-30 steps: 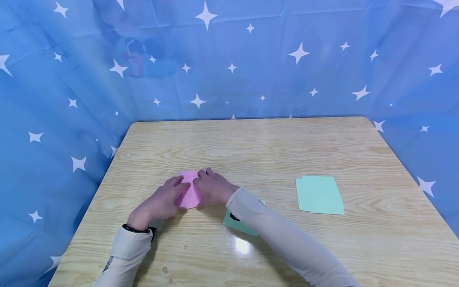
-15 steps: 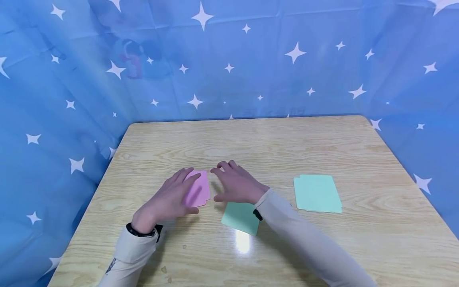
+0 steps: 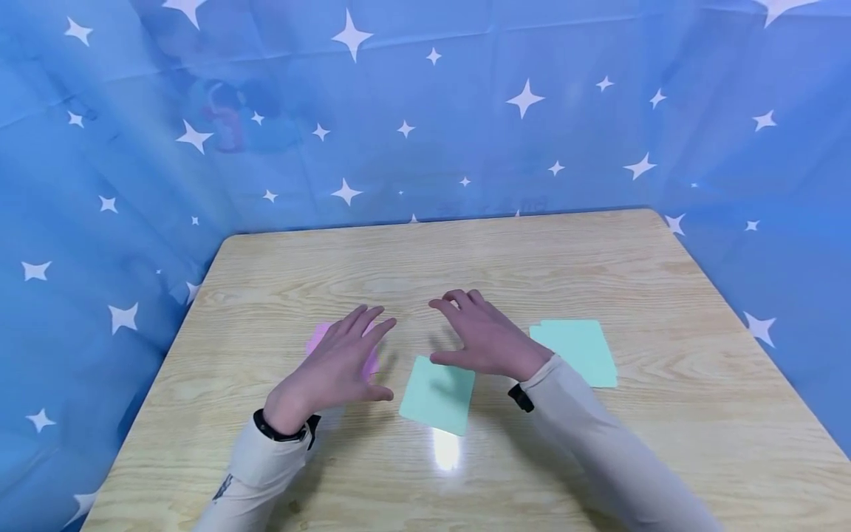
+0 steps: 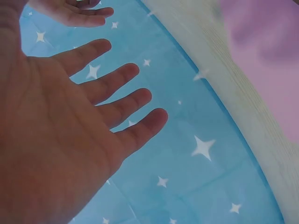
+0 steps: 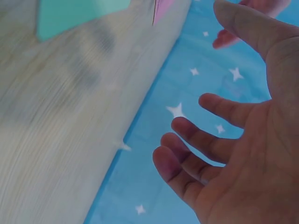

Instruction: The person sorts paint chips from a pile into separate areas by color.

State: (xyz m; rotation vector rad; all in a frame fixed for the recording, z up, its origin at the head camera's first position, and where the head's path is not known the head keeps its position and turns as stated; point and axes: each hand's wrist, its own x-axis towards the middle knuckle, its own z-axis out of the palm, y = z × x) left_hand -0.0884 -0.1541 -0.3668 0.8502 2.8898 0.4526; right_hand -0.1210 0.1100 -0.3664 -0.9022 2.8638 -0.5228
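My left hand (image 3: pixel 332 369) is held over the pink square cards (image 3: pixel 319 335), its fingers spread and nothing in its grasp. Those cards lie on the table at the left, mostly hidden beneath the hand. Fingers extended, my right hand (image 3: pixel 488 336) hovers just past a single-looking mint green card (image 3: pixel 435 399) in the middle of the table. It holds nothing either. The left wrist view shows the bare left palm with a pink card (image 4: pixel 266 79) at upper right. A mint card corner (image 5: pixel 74 18) appears at upper left in the right wrist view.
Further right on the wooden table (image 3: pixel 698 414) lies a slightly uneven stack of mint green cards (image 3: pixel 578 347), partly behind the right wrist. A blue curtain with white stars (image 3: pixel 399 96) hangs around the table's far and side edges.
Both hands were at the pink cards a second ago. They have come off them and spread apart, the right hand moving right past the mint card. The head view has shifted slightly.
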